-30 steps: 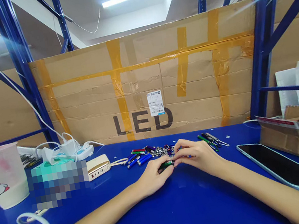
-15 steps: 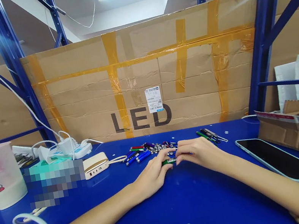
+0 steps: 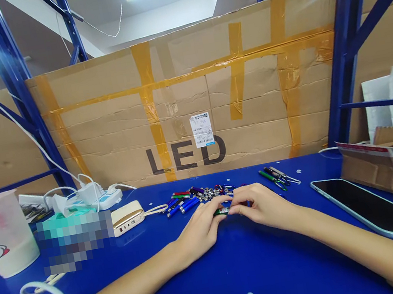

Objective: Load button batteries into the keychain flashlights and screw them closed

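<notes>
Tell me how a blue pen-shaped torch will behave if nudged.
The blue pen-shaped torch will probably roll, since its body looks round and the glossy blue bench offers little grip. It looks metal, so likely stiff and fairly heavy for its size.

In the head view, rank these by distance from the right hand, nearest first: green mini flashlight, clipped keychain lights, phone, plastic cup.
From the right hand:
1. green mini flashlight: at its fingertips, mid-table.
2. clipped keychain lights: just ahead, further back on the table.
3. phone: off to its right.
4. plastic cup: far left of the table.
</notes>
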A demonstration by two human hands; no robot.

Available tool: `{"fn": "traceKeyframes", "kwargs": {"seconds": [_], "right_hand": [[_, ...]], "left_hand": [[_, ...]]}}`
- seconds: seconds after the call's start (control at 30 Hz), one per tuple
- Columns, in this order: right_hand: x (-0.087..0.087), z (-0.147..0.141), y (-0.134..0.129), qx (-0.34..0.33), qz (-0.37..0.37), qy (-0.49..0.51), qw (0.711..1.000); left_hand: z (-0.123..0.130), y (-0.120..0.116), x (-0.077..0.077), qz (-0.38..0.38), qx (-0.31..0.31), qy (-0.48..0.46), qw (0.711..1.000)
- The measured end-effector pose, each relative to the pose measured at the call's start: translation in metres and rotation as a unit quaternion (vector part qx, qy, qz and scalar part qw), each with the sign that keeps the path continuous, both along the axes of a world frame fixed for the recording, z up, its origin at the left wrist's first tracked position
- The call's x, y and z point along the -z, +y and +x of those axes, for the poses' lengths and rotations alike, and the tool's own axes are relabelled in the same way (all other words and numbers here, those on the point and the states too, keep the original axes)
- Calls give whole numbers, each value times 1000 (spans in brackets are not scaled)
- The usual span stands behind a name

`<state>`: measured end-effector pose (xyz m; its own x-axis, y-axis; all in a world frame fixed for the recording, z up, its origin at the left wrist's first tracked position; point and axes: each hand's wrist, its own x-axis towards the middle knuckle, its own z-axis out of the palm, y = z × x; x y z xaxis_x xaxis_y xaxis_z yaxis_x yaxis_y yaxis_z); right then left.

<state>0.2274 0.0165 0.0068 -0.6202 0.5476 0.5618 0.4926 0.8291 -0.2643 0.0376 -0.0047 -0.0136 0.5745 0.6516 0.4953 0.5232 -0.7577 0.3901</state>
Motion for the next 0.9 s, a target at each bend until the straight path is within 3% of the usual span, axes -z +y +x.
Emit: {"fn": "traceKeyframes", "kwargs": {"seconds": [0.1, 0.23, 0.37, 0.73, 0.9], "right_hand": [[0, -3, -2, 23, -98, 42, 994], [0, -6, 1, 28, -267, 87, 959], [-3, -6, 4, 24, -326, 130, 936], [2, -6, 6, 35, -267, 104, 957], [2, -5, 7, 77, -86, 99, 988]], "left_hand": [[1, 0, -1, -6, 0, -3, 1000], [1, 2, 0, -36, -8, -15, 999], [3, 6, 2, -63, -10, -61, 996], [6, 5, -3, -48, -26, -67, 996], [6, 4, -7, -68, -85, -83, 991]]}}
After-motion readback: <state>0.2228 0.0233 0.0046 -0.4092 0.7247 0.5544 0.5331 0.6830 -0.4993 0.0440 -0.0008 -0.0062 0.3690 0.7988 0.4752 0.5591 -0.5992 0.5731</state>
